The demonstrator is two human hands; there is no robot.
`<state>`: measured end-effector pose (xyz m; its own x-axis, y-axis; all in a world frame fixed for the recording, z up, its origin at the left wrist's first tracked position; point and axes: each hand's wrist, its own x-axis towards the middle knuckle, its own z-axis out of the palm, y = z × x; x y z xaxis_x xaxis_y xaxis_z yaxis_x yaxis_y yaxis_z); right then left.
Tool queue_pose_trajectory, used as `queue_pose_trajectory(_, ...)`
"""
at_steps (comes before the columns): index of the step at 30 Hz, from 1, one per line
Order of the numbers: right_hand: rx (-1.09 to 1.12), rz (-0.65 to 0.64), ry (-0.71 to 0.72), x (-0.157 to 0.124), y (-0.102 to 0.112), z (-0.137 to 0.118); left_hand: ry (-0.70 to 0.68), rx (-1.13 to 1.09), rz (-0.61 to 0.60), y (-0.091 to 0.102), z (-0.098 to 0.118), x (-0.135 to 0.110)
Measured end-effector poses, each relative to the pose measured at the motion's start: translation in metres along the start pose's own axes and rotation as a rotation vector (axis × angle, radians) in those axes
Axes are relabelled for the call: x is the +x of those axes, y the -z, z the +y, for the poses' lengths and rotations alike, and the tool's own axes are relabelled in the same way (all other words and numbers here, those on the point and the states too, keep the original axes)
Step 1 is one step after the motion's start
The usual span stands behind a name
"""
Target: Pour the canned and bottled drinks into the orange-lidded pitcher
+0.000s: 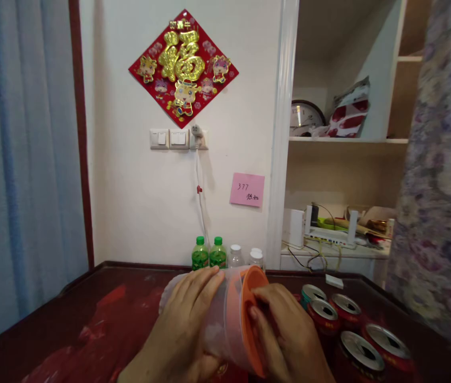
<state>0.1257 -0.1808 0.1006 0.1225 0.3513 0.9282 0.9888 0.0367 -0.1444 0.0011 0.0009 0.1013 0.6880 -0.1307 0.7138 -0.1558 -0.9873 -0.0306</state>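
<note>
A whitish, translucent cylinder (220, 332) with an orange end (252, 279) is tilted sideways over the dark red table, near its front. My left hand (183, 319) is closed around its body from the left, the fingers lying over the top. On the other side, my right hand (287, 330) grips the orange end, with its fingertips bent against the inner face of the rim. What the cylinder is exactly, and whether anything is inside, I cannot make out. Part of its underside is hidden by my hands.
Green bottles (200, 258) and clear white-capped bottles (234, 256) stand at the table's back edge. Several opened drink cans (347, 308) are grouped at the right, close to my right hand. Crumpled red plastic (93, 335) lies left. A blue curtain (26, 149) hangs beside the table.
</note>
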Motion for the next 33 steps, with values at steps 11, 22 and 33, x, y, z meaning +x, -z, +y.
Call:
queue_pose_trajectory(11, -0.023, 0.004, 0.216, -0.001, 0.004, 0.004, 0.008, -0.092, -0.053, 0.010, -0.002, 0.003)
queue_pose_trajectory(22, -0.030, 0.059, -0.027, 0.002, 0.011, -0.005, 0.011, 0.027, 0.076, -0.009, 0.009, 0.000)
queue_pose_trajectory(33, 0.038, 0.062, -0.199, -0.002, 0.004, -0.002, -0.080, 0.185, 0.203, -0.016, 0.010, -0.001)
